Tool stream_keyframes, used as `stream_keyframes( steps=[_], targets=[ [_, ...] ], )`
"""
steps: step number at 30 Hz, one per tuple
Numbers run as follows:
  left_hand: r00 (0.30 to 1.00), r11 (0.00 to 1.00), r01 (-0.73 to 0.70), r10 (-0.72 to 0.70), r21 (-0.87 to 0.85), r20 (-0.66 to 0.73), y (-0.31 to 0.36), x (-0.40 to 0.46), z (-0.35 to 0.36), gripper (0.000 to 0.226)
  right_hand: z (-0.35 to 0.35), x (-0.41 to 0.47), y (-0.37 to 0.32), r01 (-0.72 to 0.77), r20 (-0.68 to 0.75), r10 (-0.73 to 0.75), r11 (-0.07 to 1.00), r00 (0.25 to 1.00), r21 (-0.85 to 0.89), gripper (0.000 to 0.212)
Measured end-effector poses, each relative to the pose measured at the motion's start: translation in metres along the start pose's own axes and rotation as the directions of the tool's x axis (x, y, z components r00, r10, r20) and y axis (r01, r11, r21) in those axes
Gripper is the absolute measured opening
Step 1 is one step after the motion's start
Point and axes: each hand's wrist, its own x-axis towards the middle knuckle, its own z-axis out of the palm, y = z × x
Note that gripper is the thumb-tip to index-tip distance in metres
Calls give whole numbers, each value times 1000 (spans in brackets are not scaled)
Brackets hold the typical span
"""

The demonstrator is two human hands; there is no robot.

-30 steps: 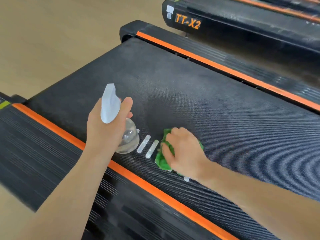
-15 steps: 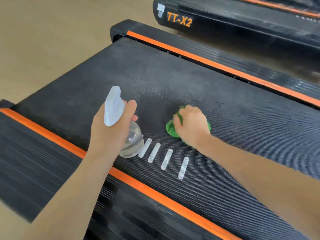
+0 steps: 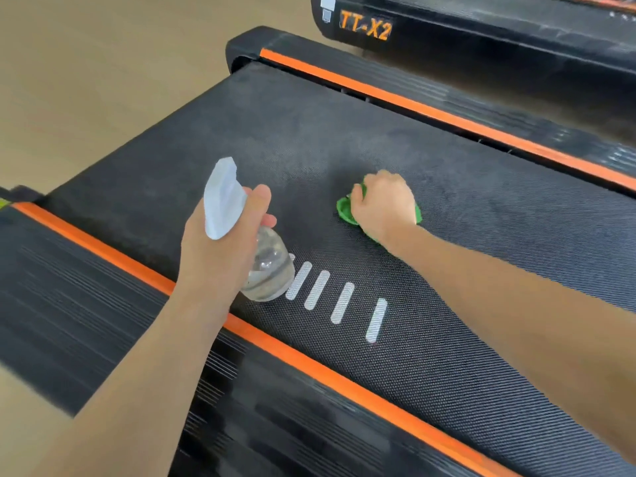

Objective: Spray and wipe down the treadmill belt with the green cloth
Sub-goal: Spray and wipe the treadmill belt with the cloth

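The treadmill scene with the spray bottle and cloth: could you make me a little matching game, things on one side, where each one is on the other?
Things:
1. clear plastic spray bottle with white trigger head
2. crumpled green cloth
3. white dash marks
4. orange "TT-X2" lettering

Places:
A. on the neighbouring black treadmill
B. gripped in the left hand
C. printed on the black textured treadmill belt
D. under the right hand

Pairs: 1-B, 2-D, 3-C, 4-A

Both forearms are bare right up to the frame edge, left hand (image 3: pixel 220 249) and right hand (image 3: pixel 385 204) ungloved.
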Motion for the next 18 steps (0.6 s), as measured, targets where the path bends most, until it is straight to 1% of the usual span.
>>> stream_keyframes(
  steps=[1,2,3,4,6,9,10,11,12,13,14,15,16,18],
  targets=[
    [1000,1000,6,-6,-12,-4,0,-1,0,23,-3,-18,-10,41,8,-40,999,999,-2,38],
    [1000,1000,10,-10,-17,-8,1,0,0,23,-6,-47,-21,122,22,-123,992,992,38,37],
    [1000,1000,16,-16,-24,-17,1,1,0,23,-15,-79,-32,244,38,-248,965,968,94,36],
    [999,999,25,-26,-26,-30,1,1,-1,23,-22,-112,-39,352,75,-366,922,927,160,33],
    [998,999,27,-28,-31,-57,3,3,-2,23,-30,-151,-43,495,104,-541,819,835,289,29],
    [993,999,24,-30,-45,-118,5,9,-11,22,-27,-145,-35,659,38,-694,699,719,277,28],
    [990,998,25,-32,-52,-141,6,13,-16,21,-24,-132,-35,691,19,-718,676,696,256,28],
    [985,997,31,-41,-66,-166,6,15,-20,20,-19,-115,-36,701,6,-720,678,694,221,29],
    [979,996,40,-56,-84,-194,5,17,-26,19,-11,-96,-42,683,-5,-694,707,720,180,33],
    [975,994,47,-67,-100,-212,4,17,-30,19,-3,-75,-48,635,-22,-639,761,769,134,37],
    [973,993,51,-74,-108,-221,4,17,-34,19,4,-53,-59,557,-32,-557,823,830,111,40],
    [971,992,59,-83,-111,-226,3,16,-36,20,9,-31,-69,460,-11,-461,882,887,105,41],
    [969,992,62,-87,-113,-230,3,15,-38,19,13,-15,-80,367,30,-371,925,928,98,40],
    [971,992,52,-78,-117,-227,4,14,-42,19,18,-6,-98,261,48,-266,961,963,88,35]
  ],
)
